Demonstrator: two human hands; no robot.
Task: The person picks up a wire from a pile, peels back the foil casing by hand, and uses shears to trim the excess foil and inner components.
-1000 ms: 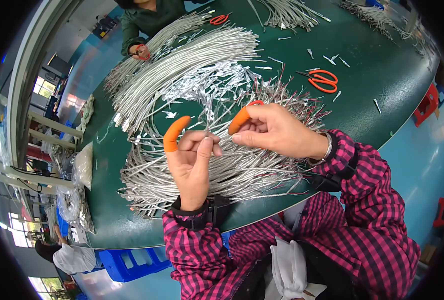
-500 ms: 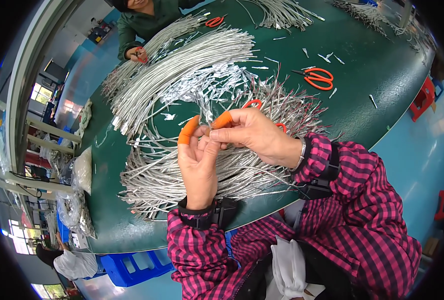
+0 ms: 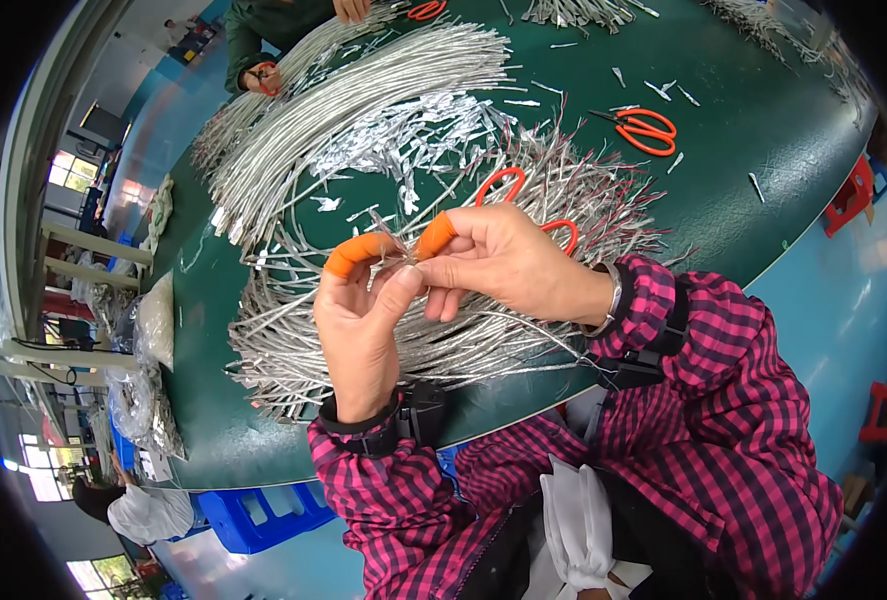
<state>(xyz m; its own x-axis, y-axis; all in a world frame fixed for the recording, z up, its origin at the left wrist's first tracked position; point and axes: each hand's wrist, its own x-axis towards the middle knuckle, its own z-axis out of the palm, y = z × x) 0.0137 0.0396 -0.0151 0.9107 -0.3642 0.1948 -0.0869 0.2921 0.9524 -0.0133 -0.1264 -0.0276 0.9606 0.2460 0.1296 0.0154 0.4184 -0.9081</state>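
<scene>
My left hand [image 3: 364,325] and my right hand [image 3: 514,265] meet over a pile of silvery braided cables [image 3: 434,350]. Orange covers sit on both index fingers. Thumbs and index fingers of both hands pinch a cable end [image 3: 396,250], where thin strands and a bit of foil stick out. Around my right hand show the red-orange loops of a pair of scissors [image 3: 504,185]; whether the hand holds them or they lie on the pile, I cannot tell. Stripped ends with reddish wires [image 3: 584,200] fan out beyond my right hand.
Foil scraps [image 3: 414,135] lie beyond my hands, beside a long cable bundle [image 3: 364,105]. Another pair of orange-handled scissors [image 3: 646,132] rests on the green table [image 3: 724,210]. Across it, a co-worker's hand [image 3: 262,78] holds red-handled scissors. A blue stool [image 3: 254,520] stands at the lower left.
My left hand has tilted and shifted left, its index finger now bent over the cable end. The foil strip above the fingers has come down or away. The view has shifted slightly.
</scene>
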